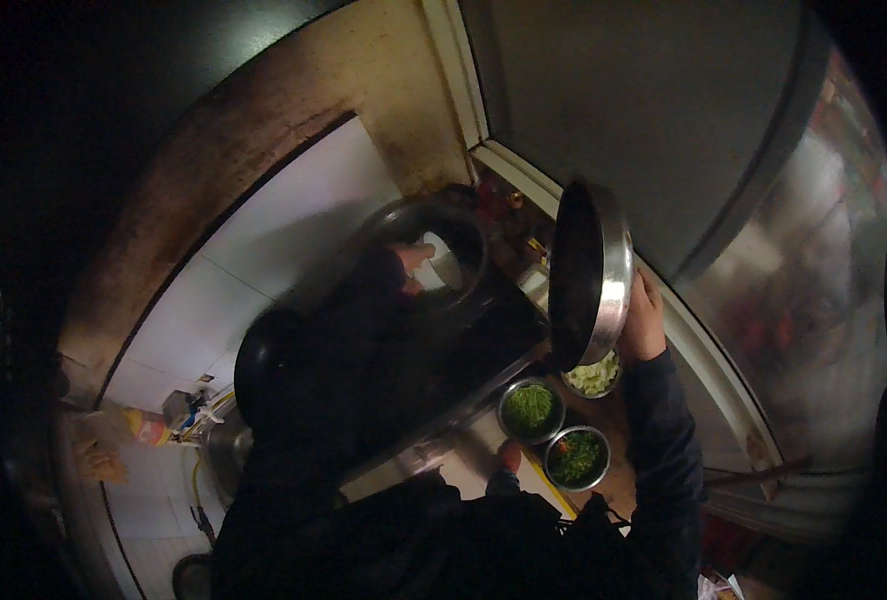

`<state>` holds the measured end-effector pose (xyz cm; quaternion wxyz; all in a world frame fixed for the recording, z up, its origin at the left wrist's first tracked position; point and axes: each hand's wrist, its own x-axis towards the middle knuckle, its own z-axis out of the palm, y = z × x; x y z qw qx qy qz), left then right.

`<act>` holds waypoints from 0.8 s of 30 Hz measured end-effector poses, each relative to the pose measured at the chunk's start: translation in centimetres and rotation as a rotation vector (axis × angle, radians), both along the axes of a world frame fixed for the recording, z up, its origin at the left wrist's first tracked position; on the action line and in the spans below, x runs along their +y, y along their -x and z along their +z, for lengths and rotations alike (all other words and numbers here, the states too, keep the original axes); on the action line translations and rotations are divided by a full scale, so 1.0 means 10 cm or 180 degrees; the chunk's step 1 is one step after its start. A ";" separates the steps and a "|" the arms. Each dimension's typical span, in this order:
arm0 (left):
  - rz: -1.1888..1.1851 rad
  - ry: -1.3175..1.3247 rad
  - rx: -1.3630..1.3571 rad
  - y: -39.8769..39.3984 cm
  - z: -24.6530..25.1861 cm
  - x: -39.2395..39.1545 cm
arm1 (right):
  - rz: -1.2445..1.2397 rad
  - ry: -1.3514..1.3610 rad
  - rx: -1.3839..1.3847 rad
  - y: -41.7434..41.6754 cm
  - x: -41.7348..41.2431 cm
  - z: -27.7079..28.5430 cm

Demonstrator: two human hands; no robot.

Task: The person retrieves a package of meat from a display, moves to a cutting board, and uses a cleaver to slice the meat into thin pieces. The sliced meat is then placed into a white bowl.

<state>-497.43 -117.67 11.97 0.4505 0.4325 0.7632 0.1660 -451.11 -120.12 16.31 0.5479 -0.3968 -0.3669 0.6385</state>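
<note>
My left hand (415, 268) holds a white bowl or scoop (439, 264) inside a large dark round pot (477, 232) on the black stove. Its contents are too dark to tell. On the right, my right hand (644, 315) grips the outer side of a round metal lid or shallow pan (614, 277), tilted up nearly on edge with its dark face towards the pot. Below that stand several metal bowls: one with pale chopped vegetable (593, 375), one with green cut stalks (532, 409), and one with chopped greens and red bits (577, 458).
A black round pan (263, 352) is left of my left sleeve. Beyond it are a metal sink (226, 454) and a bottle with a yellow and red label (145, 426). A white tiled wall (263, 247) rises behind the stove. A framed panel (623, 97) borders the right side.
</note>
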 end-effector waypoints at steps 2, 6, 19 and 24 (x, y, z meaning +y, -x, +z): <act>0.1041 0.0183 -0.1082 0.03 -0.05 -0.04 | 0.0121 -0.0104 0.0028 -0.01 0.05 -0.06; 0.1440 -0.0052 -0.2314 0.12 0.02 -0.20 | 0.0226 -0.0183 0.0176 0.09 0.16 -0.07; 0.2286 -0.1948 -0.2879 0.26 1.25 -2.21 | 0.0088 -0.2170 -0.2761 1.70 0.75 0.36; 0.2775 -0.2443 -0.2641 0.11 1.59 -3.39 | 0.0577 -0.3156 -0.3555 2.69 0.53 0.27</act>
